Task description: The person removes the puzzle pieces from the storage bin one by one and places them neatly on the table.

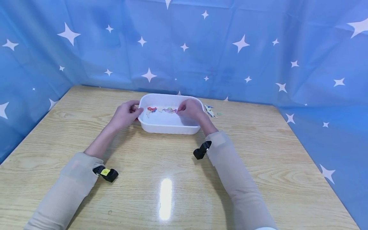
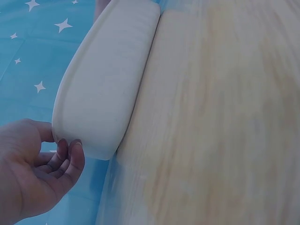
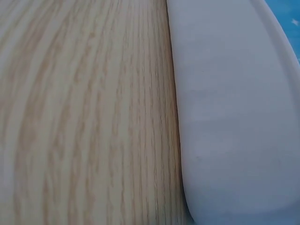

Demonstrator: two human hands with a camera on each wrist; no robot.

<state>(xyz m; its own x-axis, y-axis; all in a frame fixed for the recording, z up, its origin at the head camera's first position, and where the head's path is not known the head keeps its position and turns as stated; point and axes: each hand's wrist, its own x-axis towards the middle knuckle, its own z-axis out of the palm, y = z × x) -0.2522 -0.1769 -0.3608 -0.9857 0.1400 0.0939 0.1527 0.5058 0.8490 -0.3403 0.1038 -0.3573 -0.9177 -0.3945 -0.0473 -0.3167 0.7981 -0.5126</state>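
Observation:
A white rectangular plastic basin (image 1: 169, 129) stands on the table. My left hand (image 1: 125, 114) holds its left end; in the left wrist view the thumb meets the rim and the curled fingers (image 2: 76, 164) touch the outer wall. My right hand (image 1: 190, 109) reaches inside at the right end, its fingertips pinching the end of a thin multicoloured strand-like piece (image 1: 169, 110). Farther left in the basin lies a small red, blue and white piece (image 1: 151, 110). The right wrist view shows only the basin's side wall (image 3: 234, 112) and tabletop; the right hand is hidden there.
Behind the basin's right end lie a flat white, blue and yellow piece (image 1: 210, 111) and a small green one (image 1: 219, 114) on the wooden table (image 1: 138, 179). A blue star-patterned curtain (image 1: 201, 48) borders the back and sides.

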